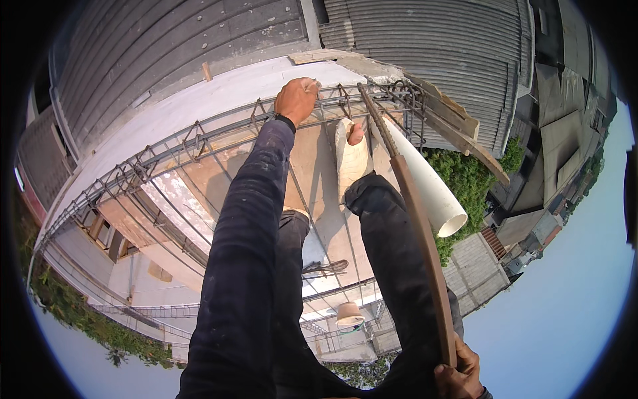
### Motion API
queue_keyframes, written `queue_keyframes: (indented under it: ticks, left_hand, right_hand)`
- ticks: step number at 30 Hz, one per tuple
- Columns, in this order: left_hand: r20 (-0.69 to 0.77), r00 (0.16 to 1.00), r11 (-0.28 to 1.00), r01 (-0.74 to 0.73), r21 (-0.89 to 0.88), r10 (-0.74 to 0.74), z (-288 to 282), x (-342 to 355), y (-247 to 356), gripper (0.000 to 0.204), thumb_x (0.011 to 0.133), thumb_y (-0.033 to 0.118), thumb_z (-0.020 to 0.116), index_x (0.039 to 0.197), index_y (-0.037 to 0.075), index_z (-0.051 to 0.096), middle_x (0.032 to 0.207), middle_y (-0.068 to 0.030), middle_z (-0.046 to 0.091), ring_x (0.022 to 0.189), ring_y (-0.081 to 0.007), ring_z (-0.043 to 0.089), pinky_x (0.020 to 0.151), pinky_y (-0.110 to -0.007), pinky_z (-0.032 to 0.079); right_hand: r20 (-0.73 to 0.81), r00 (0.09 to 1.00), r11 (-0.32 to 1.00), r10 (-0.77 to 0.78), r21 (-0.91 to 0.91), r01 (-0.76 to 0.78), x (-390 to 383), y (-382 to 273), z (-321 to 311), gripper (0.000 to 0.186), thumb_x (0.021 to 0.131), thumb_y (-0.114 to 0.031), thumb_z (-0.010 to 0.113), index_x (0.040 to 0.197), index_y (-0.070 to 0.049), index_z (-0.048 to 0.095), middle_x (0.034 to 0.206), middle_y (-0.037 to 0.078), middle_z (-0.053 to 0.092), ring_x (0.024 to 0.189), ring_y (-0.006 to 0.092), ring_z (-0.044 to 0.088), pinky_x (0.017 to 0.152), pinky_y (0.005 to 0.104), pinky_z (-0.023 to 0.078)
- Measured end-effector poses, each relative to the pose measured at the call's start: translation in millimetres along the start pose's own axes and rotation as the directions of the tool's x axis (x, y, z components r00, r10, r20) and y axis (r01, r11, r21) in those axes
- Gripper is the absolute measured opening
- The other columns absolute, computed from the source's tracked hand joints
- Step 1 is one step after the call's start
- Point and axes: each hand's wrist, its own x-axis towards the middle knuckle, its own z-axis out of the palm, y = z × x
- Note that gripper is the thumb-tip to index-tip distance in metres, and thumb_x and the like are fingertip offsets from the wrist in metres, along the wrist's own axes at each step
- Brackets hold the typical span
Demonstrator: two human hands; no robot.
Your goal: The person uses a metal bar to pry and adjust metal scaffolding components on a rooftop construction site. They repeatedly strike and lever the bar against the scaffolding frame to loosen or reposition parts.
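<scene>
My left hand (297, 101) is closed at the far bars of a rebar cage (193, 143), fingers curled over the steel. The cage is a long run of thin bars with stirrups, tied into a corner at the right. My right hand (460, 369), low at the right, is wrapped round the near end of a long brown steel bar (419, 219). The bar slants up and away, and its thinner, ribbed far end reaches the cage right of my left hand. My foot in a pale shoe (353, 156) stands on the boards beside the bar.
A white plastic pipe (432, 183) lies right of the bar. Rough planks (458, 126) jut out past the cage corner. Corrugated roofs (425, 53) lie below the far edge. A bucket (349, 314) and a dark hand tool (325, 267) sit behind my feet.
</scene>
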Motion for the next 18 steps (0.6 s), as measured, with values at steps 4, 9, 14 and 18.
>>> queue_keyframes:
  ticks: [4, 9, 14, 18]
  left_hand:
    - [0.031, 0.999, 1.000, 0.010, -0.028, -0.009, -1.9, -1.2, -1.3, 0.030, 0.097, 0.037, 0.062, 0.106, 0.013, 0.078, 0.100, -0.0166, 0.076, 0.096, -0.0394, 0.071, 0.086, -0.047, 0.054]
    - [0.070, 0.998, 1.000, -0.002, -0.010, 0.003, -0.8, -4.8, -1.3, 0.031, 0.098, 0.038, 0.060, 0.107, 0.014, 0.077, 0.095, -0.0145, 0.076, 0.094, -0.0354, 0.072, 0.086, -0.046, 0.053]
    - [0.029, 0.999, 0.990, -0.043, 0.132, 0.040, 6.1, -9.6, -4.9, 0.031, 0.099, 0.037, 0.056, 0.108, 0.015, 0.076, 0.088, -0.0108, 0.076, 0.093, -0.0330, 0.072, 0.088, -0.047, 0.052]
    - [0.037, 0.998, 0.994, -0.061, 0.095, 0.058, 5.9, -9.1, -10.2, 0.031, 0.098, 0.036, 0.055, 0.108, 0.016, 0.076, 0.094, -0.0105, 0.077, 0.096, -0.0325, 0.072, 0.088, -0.047, 0.052]
  right_hand:
    - [0.046, 0.997, 0.998, -0.061, 0.002, 0.061, -3.0, -3.8, -2.9, 0.066, 0.103, -0.018, 0.065, 0.160, -0.009, 0.033, 0.086, 0.007, 0.068, 0.054, 0.0060, 0.054, 0.044, 0.0211, 0.046]
    - [0.121, 0.984, 0.991, -0.131, 0.052, 0.125, -2.9, -25.5, 5.4, 0.058, 0.102, -0.016, 0.065, 0.154, -0.004, 0.042, 0.084, 0.006, 0.067, 0.053, 0.0072, 0.054, 0.043, 0.0219, 0.045]
    - [-0.020, 0.997, 0.996, 0.068, -0.057, -0.069, -7.1, -47.4, 14.0, 0.042, 0.100, -0.013, 0.068, 0.137, 0.002, 0.055, 0.078, 0.005, 0.065, 0.049, 0.0086, 0.053, 0.042, 0.0233, 0.045]
    - [-0.015, 1.000, 0.998, -0.015, -0.059, 0.014, -6.8, -48.9, 16.5, 0.042, 0.099, -0.013, 0.068, 0.137, 0.000, 0.055, 0.077, 0.006, 0.066, 0.049, 0.0099, 0.054, 0.042, 0.0236, 0.047]
